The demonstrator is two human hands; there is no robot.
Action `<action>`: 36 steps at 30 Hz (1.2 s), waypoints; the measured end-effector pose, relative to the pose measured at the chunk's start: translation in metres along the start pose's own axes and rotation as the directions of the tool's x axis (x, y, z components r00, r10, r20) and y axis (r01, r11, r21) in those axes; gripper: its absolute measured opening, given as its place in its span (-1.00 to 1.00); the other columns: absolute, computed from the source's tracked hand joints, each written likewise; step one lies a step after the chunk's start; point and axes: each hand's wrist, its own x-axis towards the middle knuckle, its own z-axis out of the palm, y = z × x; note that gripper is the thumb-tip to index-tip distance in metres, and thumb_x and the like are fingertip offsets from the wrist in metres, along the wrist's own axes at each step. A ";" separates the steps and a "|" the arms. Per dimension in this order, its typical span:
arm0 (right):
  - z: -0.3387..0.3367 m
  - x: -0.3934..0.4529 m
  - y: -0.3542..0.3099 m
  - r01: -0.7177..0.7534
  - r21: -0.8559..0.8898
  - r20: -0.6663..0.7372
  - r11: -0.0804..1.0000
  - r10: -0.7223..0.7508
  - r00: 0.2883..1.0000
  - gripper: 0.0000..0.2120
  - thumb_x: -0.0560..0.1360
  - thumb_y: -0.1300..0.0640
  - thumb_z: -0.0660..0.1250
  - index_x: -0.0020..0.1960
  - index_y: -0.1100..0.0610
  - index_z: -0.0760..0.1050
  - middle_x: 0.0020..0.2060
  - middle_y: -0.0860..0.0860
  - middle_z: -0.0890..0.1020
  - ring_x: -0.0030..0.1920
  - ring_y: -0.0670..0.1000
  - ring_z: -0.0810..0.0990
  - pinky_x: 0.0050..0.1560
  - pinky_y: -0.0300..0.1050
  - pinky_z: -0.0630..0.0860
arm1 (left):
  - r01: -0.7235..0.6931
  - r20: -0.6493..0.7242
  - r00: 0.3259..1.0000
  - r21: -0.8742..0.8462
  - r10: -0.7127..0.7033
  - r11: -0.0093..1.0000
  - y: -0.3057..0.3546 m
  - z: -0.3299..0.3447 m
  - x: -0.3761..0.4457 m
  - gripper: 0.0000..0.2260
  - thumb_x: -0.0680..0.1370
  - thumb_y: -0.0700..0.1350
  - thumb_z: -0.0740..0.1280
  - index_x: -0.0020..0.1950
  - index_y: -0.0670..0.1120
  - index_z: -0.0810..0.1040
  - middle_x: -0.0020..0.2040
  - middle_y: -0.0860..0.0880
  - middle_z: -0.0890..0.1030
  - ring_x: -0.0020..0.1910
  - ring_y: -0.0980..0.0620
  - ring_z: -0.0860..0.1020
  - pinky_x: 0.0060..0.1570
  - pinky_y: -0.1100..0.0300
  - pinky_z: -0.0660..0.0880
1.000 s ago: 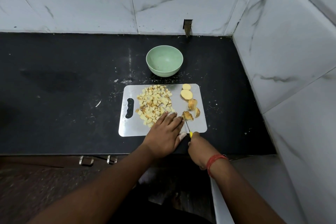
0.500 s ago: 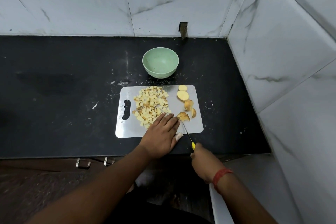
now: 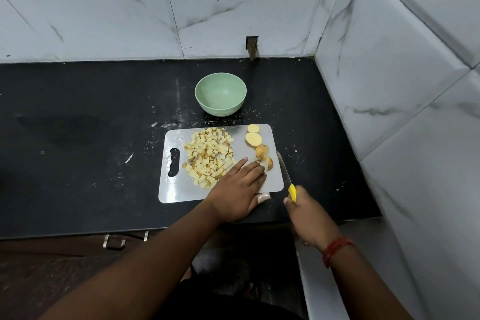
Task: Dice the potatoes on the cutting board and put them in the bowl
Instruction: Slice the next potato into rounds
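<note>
Head view, looking down on a black countertop [image 3: 78, 117] set into a corner of white marbled wall tiles [image 3: 233, 2], dusted with pale specks and scraps around the board. Near the back wall, one pale green bowl [image 3: 220, 93], upright, nothing visible inside, just beyond the far edge of one metallic cutting board [image 3: 176, 189] with a handle slot at its left end. Under the counter edge, two metal drawer pulls [image 3: 114, 241]. On the board's left and middle, one loose heap of diced potato [image 3: 207, 156], small pale yellow cubes, some with brown skin, too many to count. Along the board's right side, a short row of potato slices [image 3: 254, 139]: two round pale ones at the far end, then two or three browner, skin-on pieces nearer, the nearest partly hidden by fingertips. Left hand [image 3: 239, 189] laid flat on the board's near right part, fingers straight and together, tips touching the heap's near edge and the nearest slice, thumb off the near edge. Right hand [image 3: 309, 218] curled round the yellow handle of one knife [image 3: 284, 170], blade angled over the board's right edge, just beside the slices; contact with the board not clear. One red thread band [image 3: 335, 248] on the right wrist
</note>
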 end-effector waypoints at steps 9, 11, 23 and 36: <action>-0.002 0.005 -0.001 -0.041 -0.066 0.049 0.997 0.044 0.998 -0.83 0.67 0.05 0.07 0.20 0.10 0.29 -0.24 0.02 0.46 -0.32 -0.07 0.44 -0.39 -0.19 0.34 | 0.132 0.026 0.991 -0.009 -0.132 0.991 -0.029 0.003 -0.016 -0.48 0.71 0.16 0.06 0.45 -0.16 0.49 0.45 -0.14 0.45 0.51 -0.14 0.32 0.59 -0.11 0.07; 0.001 0.010 -0.002 -0.051 -0.127 0.041 0.991 0.057 0.998 -0.81 0.67 0.08 0.08 0.22 0.14 0.29 -0.21 0.04 0.49 -0.30 -0.06 0.46 -0.39 -0.18 0.33 | 0.126 0.022 0.992 -0.019 -0.125 0.992 -0.027 0.003 -0.015 -0.48 0.71 0.17 0.04 0.45 -0.15 0.49 0.45 -0.15 0.45 0.52 -0.15 0.32 0.58 -0.13 0.08; 0.008 0.018 0.001 -0.008 -0.203 0.079 0.979 0.024 0.997 -0.90 0.67 0.06 0.09 0.08 0.09 0.27 -0.22 0.03 0.50 -0.26 -0.03 0.51 -0.33 -0.14 0.36 | 0.140 0.050 0.989 0.013 -0.140 0.990 -0.030 0.006 -0.013 -0.45 0.70 0.15 0.04 0.51 -0.19 0.43 0.48 -0.16 0.44 0.53 -0.16 0.30 0.57 -0.16 0.11; 0.009 0.030 -0.002 -0.073 -0.222 0.051 0.972 0.087 0.995 -0.85 0.65 0.07 0.11 0.15 0.13 0.30 -0.07 0.12 0.57 -0.08 0.09 0.59 -0.14 -0.11 0.44 | 0.023 0.039 0.999 -0.087 -0.019 0.996 -0.001 0.005 0.000 -0.41 0.72 0.21 -0.03 0.55 -0.17 0.38 0.53 -0.14 0.39 0.55 -0.12 0.27 0.59 -0.13 0.07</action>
